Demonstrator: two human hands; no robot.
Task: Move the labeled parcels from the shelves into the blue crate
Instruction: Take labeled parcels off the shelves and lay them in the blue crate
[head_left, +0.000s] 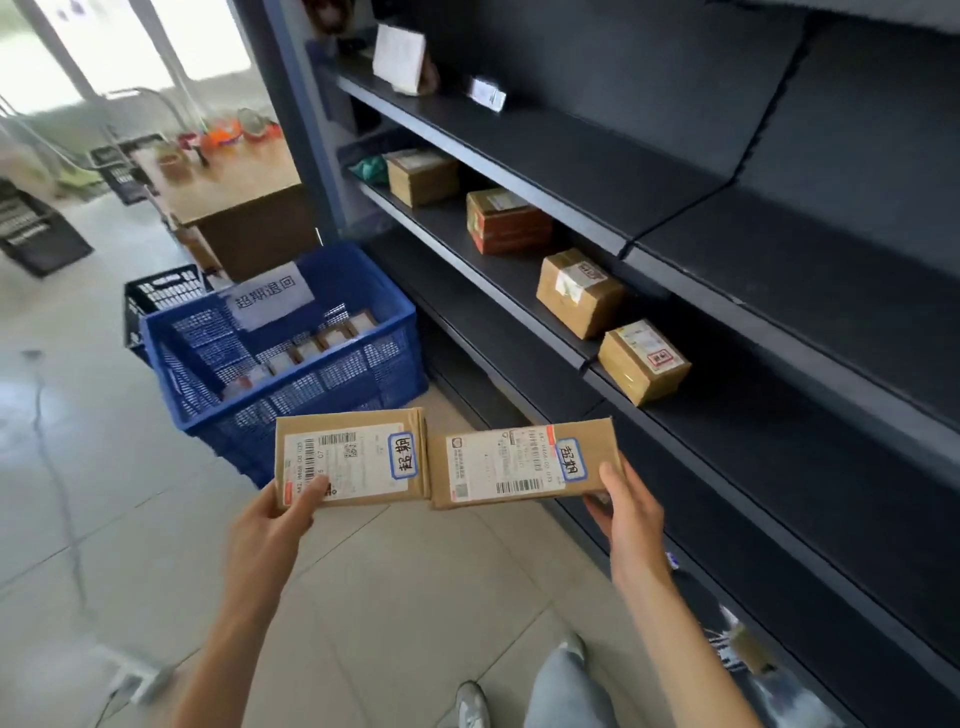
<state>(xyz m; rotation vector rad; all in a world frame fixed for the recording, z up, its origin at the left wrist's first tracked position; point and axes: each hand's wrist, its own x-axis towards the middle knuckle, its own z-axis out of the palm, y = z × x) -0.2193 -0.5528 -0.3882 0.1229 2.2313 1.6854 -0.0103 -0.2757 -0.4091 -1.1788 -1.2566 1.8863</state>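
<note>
You've got a flat labeled parcel in each hand right now: left hand (283, 512) pinching the corner of the left parcel (352, 464), right hand (623, 506) clamped on the edge of the right parcel (522, 466). Both are held side by side, almost touching, out over the floor just short of the blue crate (283, 343). The crate already has a row of small boxes sitting in it, so you're partway. Still left, I'd say: four brown boxes on the middle shelf (524, 312), though I can't tell if all carry that sticker.
</note>
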